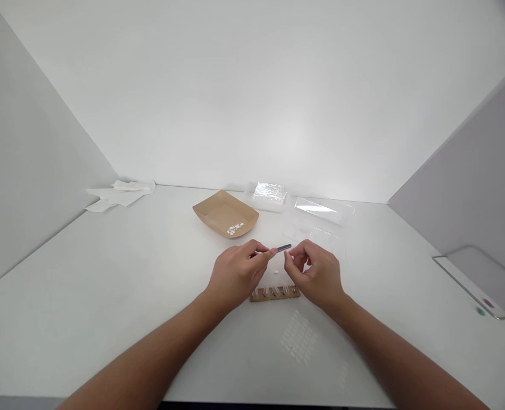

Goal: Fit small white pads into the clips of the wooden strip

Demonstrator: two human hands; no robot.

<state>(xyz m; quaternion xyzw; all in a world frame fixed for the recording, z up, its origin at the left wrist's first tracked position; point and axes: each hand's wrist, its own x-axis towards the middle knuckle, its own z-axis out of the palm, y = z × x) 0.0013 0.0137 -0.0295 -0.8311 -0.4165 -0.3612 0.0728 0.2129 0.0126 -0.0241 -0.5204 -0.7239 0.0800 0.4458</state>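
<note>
My left hand [238, 270] grips a short, slim dark rod [284, 248] between thumb and fingers, its end pointing right. Its exact kind is too small to tell. Close to that end, my right hand [314, 270] is closed in a pinch; anything between its fingertips is too small to make out. Below both hands lies a brown cardboard strip [273, 298] with several small clear tube-like pieces in a row along it. A tiny white bit [276, 272] rests on the table between the hands and the strip.
Behind my left hand stands a brown paper tray [218, 213] with small white pieces in it. Clear plastic packaging [269, 195] and clear plastic sheets [318, 210] lie at the back. Crumpled white tissues [122, 193] sit far left; a wire frame [466, 287] is at right.
</note>
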